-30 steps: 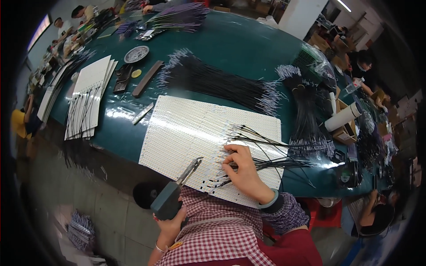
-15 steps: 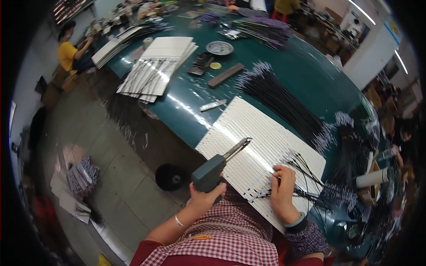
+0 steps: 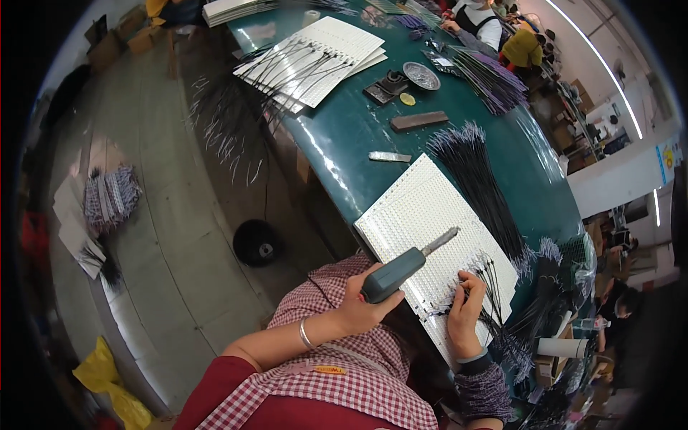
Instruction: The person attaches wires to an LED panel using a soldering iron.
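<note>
My left hand (image 3: 364,304) is wrapped round the dark green handle of a soldering gun (image 3: 394,274). The gun's metal tip points up and right, over a white panel (image 3: 423,201) marked with rows of small dots. On the panel's right part my right hand (image 3: 467,319) has its fingers curled in and holds a thin black wire; its far end is hidden. Several black wires (image 3: 494,287) with pale ends lie on the panel beside that hand. The gun's tip is close to the right fingers, apart from them. Whether it touches the panel I cannot tell.
A bundle of black wires (image 3: 481,190) lies beyond the panel. More white panels with wires (image 3: 322,54) overhang the table's left edge. A metal bar (image 3: 419,120), a flat strip (image 3: 389,156) and a round dish (image 3: 421,75) lie farther off. A black bin (image 3: 247,251) stands on the floor.
The whole view has turned and shifted. The soldering gun in my left hand has moved right, its tip nearer my right hand. My right hand stays at the wires on the panel.
</note>
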### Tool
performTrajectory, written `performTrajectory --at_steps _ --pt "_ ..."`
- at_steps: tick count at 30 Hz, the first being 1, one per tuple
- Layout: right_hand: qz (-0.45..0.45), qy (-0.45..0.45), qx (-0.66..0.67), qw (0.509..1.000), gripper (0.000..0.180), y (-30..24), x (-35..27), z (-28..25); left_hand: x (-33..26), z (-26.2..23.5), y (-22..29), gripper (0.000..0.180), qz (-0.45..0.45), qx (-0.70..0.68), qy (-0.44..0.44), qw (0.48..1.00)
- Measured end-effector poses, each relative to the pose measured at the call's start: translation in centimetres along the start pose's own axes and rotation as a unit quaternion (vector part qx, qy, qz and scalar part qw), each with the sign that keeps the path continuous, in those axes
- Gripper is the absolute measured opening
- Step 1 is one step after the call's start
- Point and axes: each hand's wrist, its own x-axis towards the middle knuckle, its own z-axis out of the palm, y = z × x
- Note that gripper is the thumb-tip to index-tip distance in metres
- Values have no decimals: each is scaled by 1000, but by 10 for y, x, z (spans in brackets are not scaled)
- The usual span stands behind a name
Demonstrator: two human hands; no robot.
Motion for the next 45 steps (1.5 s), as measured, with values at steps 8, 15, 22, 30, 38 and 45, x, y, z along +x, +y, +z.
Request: performTrajectory --at_steps 8,15,22,30,38,45 --pt "17 20 28 999 8 -2 -16 5 0 -21 -10 38 -90 0 74 993" --pt "32 52 35 997 10 -2 -23 -3 -17 -13 -18 32 -85 33 66 994" --pt "-7 49 55 997 9 4 11 -3 -11 -31 12 34 -25 -15 18 999" --pt "202 232 -276 911 47 156 -18 -136 3 -2 2 38 -24 -57 -17 998" --pt "471 56 -318 821 90 265 10 -168 6 7 0 40 -39 -21 -26 999" --pt "512 233 208 800 71 304 -18 -213 11 11 -6 43 -72 -8 -11 997"
